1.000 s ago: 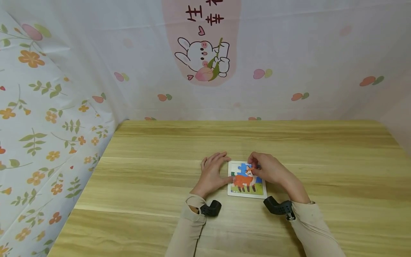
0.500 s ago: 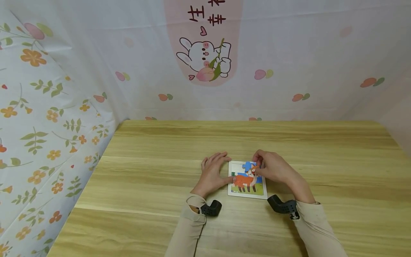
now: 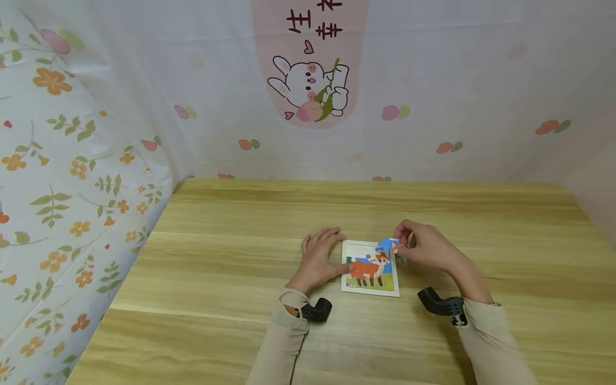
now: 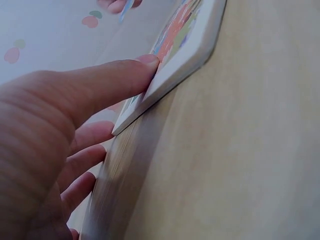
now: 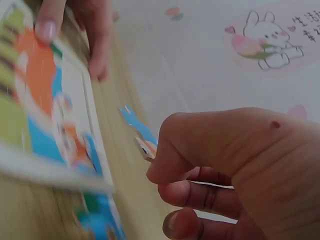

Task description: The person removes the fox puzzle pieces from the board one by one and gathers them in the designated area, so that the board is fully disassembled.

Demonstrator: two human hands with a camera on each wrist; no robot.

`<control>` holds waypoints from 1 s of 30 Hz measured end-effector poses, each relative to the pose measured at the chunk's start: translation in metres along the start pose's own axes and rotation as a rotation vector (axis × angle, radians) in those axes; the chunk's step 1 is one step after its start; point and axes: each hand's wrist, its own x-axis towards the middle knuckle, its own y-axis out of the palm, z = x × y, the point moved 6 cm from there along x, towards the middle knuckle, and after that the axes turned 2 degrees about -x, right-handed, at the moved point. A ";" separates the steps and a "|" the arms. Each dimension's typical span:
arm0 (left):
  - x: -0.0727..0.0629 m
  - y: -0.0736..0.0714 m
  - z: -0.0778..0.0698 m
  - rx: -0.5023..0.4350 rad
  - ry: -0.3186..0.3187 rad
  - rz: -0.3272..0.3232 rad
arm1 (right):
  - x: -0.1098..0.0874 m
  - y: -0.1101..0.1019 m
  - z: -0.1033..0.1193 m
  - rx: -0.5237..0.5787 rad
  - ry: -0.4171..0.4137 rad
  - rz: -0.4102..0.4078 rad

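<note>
my right hand (image 3: pixel 425 247) pinches a puzzle piece (image 3: pixel 391 246) at the puzzle board's (image 3: pixel 370 267) far right corner; my left hand (image 3: pixel 321 258), fingers relaxed, thumb pressing the board's left edge, mid table (image 3: pixel 240 256).

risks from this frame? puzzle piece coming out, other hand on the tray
1. The right hand pinches the puzzle piece only at its edge, so it could slip out.
2. That piece hangs over the tray's far right corner and might snag neighbouring pieces.
3. The left hand steadies the tray with just a thumb tip on its left edge; a sideways tug could slide the tray on the table.
</note>
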 end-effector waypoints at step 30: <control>-0.001 0.000 -0.003 -0.032 0.024 -0.030 | -0.031 -0.006 -0.086 0.087 0.037 -0.077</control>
